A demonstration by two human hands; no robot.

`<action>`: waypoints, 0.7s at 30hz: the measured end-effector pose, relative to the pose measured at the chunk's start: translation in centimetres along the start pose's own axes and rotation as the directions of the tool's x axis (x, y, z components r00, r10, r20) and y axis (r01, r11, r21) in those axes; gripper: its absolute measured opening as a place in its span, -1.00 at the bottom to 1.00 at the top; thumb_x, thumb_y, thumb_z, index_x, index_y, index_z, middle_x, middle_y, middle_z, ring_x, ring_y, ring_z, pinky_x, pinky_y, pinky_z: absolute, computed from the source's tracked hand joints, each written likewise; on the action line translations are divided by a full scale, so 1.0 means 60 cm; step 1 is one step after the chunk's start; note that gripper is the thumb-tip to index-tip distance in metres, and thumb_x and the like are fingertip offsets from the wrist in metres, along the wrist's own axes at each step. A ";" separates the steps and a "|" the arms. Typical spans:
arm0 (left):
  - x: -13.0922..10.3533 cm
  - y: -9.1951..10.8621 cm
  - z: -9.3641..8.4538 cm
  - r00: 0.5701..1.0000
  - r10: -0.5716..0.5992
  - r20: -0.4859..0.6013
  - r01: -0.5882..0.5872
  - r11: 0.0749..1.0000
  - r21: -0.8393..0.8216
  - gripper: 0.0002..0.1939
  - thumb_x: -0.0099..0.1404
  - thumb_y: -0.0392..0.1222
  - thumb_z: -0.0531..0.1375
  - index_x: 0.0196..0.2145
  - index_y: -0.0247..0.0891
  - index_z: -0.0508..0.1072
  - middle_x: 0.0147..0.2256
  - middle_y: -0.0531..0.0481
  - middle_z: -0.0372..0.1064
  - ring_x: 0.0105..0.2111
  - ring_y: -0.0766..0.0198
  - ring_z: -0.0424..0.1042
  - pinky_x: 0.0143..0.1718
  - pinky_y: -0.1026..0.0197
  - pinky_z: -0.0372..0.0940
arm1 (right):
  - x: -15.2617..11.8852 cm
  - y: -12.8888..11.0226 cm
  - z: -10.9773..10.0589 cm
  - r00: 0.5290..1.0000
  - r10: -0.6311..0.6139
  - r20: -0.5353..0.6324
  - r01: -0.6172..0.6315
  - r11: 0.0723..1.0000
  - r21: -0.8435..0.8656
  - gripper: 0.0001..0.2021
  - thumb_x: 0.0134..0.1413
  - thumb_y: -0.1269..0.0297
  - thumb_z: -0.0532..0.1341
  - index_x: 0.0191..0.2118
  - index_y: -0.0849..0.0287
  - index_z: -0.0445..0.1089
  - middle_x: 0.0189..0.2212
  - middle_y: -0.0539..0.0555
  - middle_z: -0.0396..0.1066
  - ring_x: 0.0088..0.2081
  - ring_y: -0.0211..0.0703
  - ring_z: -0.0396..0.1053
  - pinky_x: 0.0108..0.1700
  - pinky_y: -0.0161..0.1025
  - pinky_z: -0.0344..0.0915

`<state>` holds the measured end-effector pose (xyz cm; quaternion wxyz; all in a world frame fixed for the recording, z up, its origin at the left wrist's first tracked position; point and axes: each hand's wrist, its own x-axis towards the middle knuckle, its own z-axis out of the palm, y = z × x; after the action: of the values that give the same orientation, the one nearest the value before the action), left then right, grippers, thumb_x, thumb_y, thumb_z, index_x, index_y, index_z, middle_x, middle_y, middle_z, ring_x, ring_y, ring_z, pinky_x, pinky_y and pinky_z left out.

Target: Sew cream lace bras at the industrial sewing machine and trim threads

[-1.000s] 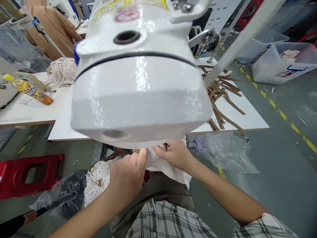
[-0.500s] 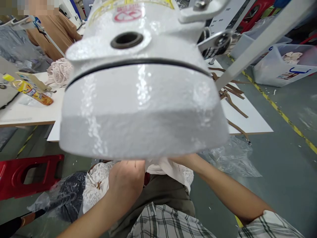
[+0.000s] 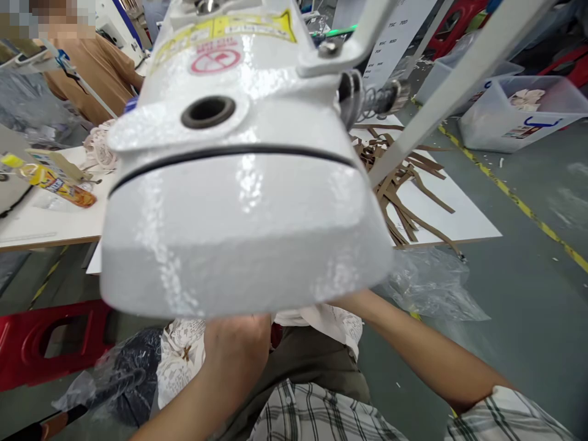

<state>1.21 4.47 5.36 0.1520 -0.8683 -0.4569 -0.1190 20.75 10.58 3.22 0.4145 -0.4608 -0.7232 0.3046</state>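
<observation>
The white sewing machine head (image 3: 243, 233) fills the upper middle of the view. Below its lower edge the back of my left hand (image 3: 239, 343) shows, beside white lace fabric (image 3: 179, 373); its fingers are hidden under the machine. My right forearm reaches in from the right, and only the edge of my right hand (image 3: 342, 301) shows by pale cloth (image 3: 324, 320) over my lap. The fingers of that hand are hidden too. What either hand grips cannot be made out.
Brown straps (image 3: 399, 196) lie on the white table (image 3: 463, 214) at right. A drink bottle (image 3: 59, 187) lies at left, near a person in brown (image 3: 92, 67). A red stool (image 3: 27, 343), plastic bags (image 3: 432, 282) and a clear bin (image 3: 523, 125) stand around.
The view has shifted, so the machine head appears lower and further left, and more brown straps show. My left hand appears slightly lower, with more of it covered by the machine.
</observation>
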 end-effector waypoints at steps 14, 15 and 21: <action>0.004 -0.007 -0.009 1.000 -0.019 0.016 0.020 0.998 -0.065 -0.72 0.33 -0.39 0.06 -0.02 -0.24 0.33 -0.62 0.11 0.27 -0.63 0.27 0.29 -0.60 0.19 0.00 | -0.009 -0.005 -0.002 0.993 0.089 0.074 -0.098 0.986 0.136 -0.69 0.08 0.28 0.23 -0.03 0.04 0.52 0.06 0.11 0.42 -0.40 -0.15 0.44 -0.46 -0.21 0.43; 0.003 -0.008 -0.009 1.000 -0.021 0.015 0.022 0.998 -0.063 -0.72 0.33 -0.39 0.06 -0.03 -0.24 0.34 -0.62 0.11 0.28 -0.63 0.27 0.29 -0.60 0.18 0.00 | -0.010 -0.005 -0.001 0.993 0.094 0.077 -0.104 0.984 0.144 -0.68 0.08 0.27 0.23 -0.03 0.04 0.51 0.07 0.11 0.41 -0.39 -0.15 0.43 -0.45 -0.22 0.42; -0.012 -0.017 0.000 0.991 -0.124 0.039 0.130 0.969 -0.208 -0.77 0.42 -0.29 0.01 -0.04 -0.21 0.38 -0.48 0.05 0.46 -0.50 0.26 0.44 -0.51 0.23 0.12 | -0.024 -0.005 0.016 0.989 0.134 0.069 -0.145 0.967 0.207 -0.67 0.12 0.27 0.19 0.01 0.09 0.46 0.10 0.14 0.37 -0.27 -0.14 0.44 -0.31 -0.22 0.41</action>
<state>-0.03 4.45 5.25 0.0454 -0.8499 -0.4984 -0.1650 20.11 9.10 2.58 0.4188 -0.4554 -0.6635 0.4207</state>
